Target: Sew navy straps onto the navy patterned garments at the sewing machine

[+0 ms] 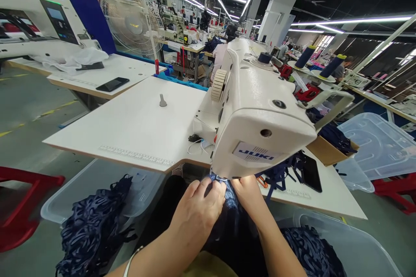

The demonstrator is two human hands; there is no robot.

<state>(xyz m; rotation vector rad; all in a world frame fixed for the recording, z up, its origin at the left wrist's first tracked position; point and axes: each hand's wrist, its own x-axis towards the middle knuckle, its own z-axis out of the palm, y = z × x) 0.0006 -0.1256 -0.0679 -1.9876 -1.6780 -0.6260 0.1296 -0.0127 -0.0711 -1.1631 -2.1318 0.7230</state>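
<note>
A piece of blue patterned fabric (231,199) is under the head of the white sewing machine (260,108). My left hand (202,203) is closed on the fabric's left side, fingers bent and pressed together close to the needle area. On the other side, my right hand (249,194) grips the fabric's right edge, its fingertips partly hidden by the machine head. The needle and presser foot cannot be made out. Just right of my right hand lie orange-handled scissors (261,181) and a tangle of navy straps (281,175).
A phone (311,173) lies at the table's right; another phone (112,84) is on the left table. A small grey metal piece (163,101) rests on the white tabletop (136,117). Clear bins with navy patterned garments (94,225) flank me. An open cardboard box (331,149) stands right.
</note>
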